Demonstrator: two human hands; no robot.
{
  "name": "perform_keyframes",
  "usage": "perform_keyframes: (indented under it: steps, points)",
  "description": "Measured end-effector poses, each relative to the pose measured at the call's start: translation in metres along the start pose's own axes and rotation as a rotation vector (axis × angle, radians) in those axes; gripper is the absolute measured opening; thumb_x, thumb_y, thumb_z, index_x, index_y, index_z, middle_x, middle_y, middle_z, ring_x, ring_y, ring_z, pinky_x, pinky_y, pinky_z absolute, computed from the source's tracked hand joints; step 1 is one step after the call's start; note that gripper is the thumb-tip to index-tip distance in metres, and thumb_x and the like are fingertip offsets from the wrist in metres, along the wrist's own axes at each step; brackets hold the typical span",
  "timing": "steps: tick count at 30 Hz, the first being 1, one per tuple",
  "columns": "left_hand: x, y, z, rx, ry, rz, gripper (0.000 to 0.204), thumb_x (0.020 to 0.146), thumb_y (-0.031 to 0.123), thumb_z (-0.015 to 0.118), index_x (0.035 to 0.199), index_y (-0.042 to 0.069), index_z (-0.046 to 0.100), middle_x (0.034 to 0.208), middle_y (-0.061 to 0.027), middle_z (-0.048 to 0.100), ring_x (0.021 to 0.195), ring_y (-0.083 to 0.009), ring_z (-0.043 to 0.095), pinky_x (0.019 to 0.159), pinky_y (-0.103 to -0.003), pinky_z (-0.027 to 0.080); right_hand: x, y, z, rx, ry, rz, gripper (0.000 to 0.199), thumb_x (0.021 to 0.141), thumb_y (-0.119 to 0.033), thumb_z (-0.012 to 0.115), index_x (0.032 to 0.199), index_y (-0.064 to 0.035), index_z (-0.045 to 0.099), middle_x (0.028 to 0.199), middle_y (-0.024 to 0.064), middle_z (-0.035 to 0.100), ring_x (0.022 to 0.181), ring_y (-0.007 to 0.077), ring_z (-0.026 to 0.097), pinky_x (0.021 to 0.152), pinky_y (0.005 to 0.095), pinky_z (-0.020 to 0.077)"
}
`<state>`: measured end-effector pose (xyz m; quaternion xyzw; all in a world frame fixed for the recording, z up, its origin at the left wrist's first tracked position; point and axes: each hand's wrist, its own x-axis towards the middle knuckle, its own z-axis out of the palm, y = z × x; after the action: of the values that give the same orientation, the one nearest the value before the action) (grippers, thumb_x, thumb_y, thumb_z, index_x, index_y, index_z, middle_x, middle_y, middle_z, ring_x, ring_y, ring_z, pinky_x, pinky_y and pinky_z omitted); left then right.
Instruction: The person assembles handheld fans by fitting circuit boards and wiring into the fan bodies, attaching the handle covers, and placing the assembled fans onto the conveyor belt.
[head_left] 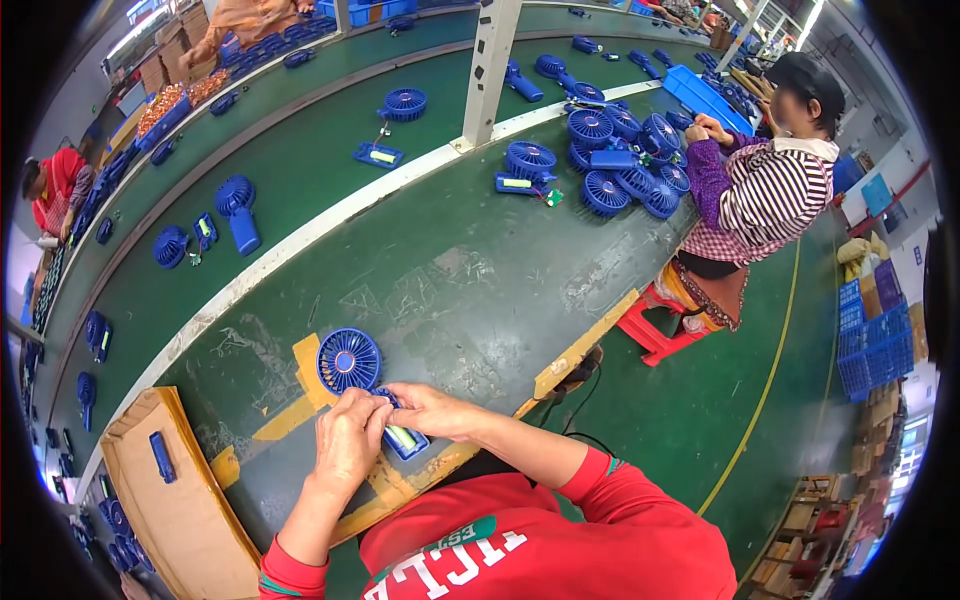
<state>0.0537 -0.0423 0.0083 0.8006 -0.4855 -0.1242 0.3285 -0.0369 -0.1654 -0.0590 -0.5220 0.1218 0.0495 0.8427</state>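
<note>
Gripping the handle of a blue fan (362, 380) lying on the green tabletop (470, 290), both hands are closing on it: the left hand (347, 440) is pinching its near end, the right hand (425, 408) is pressing fingers beside the green-yellow battery (402, 438)

My left hand (349, 440) and right hand (425, 408) both grip the open handle of a blue handheld fan (360, 375) lying on the green workbench (450, 290). A cardboard box (180, 500) sits to my left. A seated co-worker (760, 190) handles a pile of blue fans (625, 160).
</note>
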Motion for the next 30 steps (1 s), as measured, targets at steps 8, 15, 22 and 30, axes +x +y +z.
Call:
perform_keyframes:
  steps: [8,15,22,30]
  points:
    - [0.003,0.005,0.006,0.106,0.034,-0.007,0.007,0.076,0.006,0.062,0.078,0.001,0.057,0.078,-0.0143,0.059,0.069,-0.0345,0.059,0.059,-0.042,0.046,-0.003,0.004,0.0,0.075,-0.043,-0.021,0.029,0.087,-0.005,0.05,0.116,0.0001,0.047,0.099,0.0031,0.056,0.089,0.0071,0.052,0.074,0.0221,0.0449]
    - [0.007,0.004,0.002,0.211,-0.098,0.051,0.006,0.077,0.007,0.058,0.078,0.003,0.054,0.075,-0.0146,0.055,0.068,-0.0358,0.057,0.057,-0.044,0.045,-0.004,-0.004,0.006,-0.1,0.018,-0.039,0.028,0.084,-0.004,0.051,0.111,0.0027,0.05,0.089,0.0024,0.058,0.079,0.0067,0.052,0.067,0.0225,0.0446]
    - [0.006,0.003,-0.001,0.14,-0.134,0.045,0.008,0.075,0.0,0.058,0.08,0.002,0.052,0.077,-0.0163,0.054,0.07,-0.0379,0.055,0.061,-0.045,0.044,-0.001,-0.004,0.001,-0.169,-0.008,0.009,0.031,0.083,-0.006,0.054,0.113,0.0035,0.049,0.089,0.0041,0.059,0.079,0.0083,0.053,0.066,0.0236,0.0452]
    - [0.001,0.002,-0.002,0.074,-0.096,0.074,0.02,0.075,-0.005,0.056,0.093,-0.001,0.049,0.084,-0.0198,0.055,0.079,-0.0375,0.056,0.065,-0.042,0.046,0.0,-0.01,-0.011,0.147,-0.225,0.049,0.041,0.092,-0.021,0.051,0.124,0.002,0.043,0.112,0.0083,0.055,0.106,0.0108,0.047,0.09,0.026,0.0401]
